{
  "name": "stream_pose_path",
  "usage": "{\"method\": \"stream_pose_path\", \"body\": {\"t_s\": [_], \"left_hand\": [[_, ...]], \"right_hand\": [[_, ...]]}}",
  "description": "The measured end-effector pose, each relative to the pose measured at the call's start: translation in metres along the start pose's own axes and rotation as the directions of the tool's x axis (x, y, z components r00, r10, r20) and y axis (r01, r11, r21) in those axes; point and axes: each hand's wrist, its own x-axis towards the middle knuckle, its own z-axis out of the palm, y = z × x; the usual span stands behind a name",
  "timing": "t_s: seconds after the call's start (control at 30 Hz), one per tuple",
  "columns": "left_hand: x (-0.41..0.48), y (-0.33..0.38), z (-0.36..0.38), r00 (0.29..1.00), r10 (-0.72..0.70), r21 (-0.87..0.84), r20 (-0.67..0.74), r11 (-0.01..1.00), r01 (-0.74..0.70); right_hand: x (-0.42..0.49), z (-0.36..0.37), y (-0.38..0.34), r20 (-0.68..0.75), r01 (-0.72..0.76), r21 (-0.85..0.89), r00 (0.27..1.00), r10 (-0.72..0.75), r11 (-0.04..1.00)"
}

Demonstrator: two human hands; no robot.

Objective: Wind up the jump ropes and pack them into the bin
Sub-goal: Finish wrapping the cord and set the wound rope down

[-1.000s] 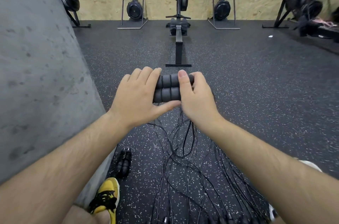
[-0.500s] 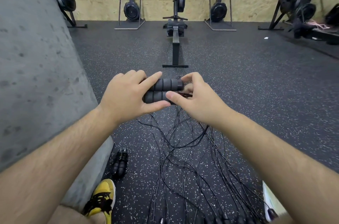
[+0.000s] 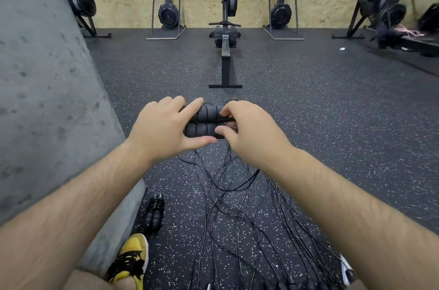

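Observation:
Two black foam jump-rope handles lie side by side, held up in front of me. My left hand grips their left end, thumb underneath. At their right end my right hand pinches the thin black cord of this rope. More black cords trail tangled over the speckled floor below my arms. One wound-up rope bundle lies on the floor by the concrete block. No bin is in view.
A grey concrete block fills the left side. A rowing machine stands straight ahead, with more machines along the wooden back wall. My yellow-and-black shoe is at the bottom left.
My right hand has shifted from lying along the handles to pinching the cord at their right end. Both hands stayed at about the same height.

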Motion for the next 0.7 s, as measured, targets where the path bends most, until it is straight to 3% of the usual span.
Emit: {"method": "stream_pose_path", "body": {"t_s": [0.27,0.43,0.7], "left_hand": [[0.001,-0.003,-0.006,0.997,-0.030,-0.020,0.070,0.999,0.032],[-0.003,0.000,-0.011,0.988,-0.015,-0.175,0.154,0.984,0.042],[-0.006,0.017,-0.023,0.983,0.000,-0.435,0.184,0.897,0.081]], "right_hand": [[0.007,-0.020,0.024,0.060,0.199,-0.094,0.979,-0.194,0.976],[0.019,-0.024,0.037,0.043,0.376,-0.131,0.927,-0.374,0.917],[0.016,0.000,0.054,0.001,0.145,0.200,0.989,-0.148,0.969]]}}
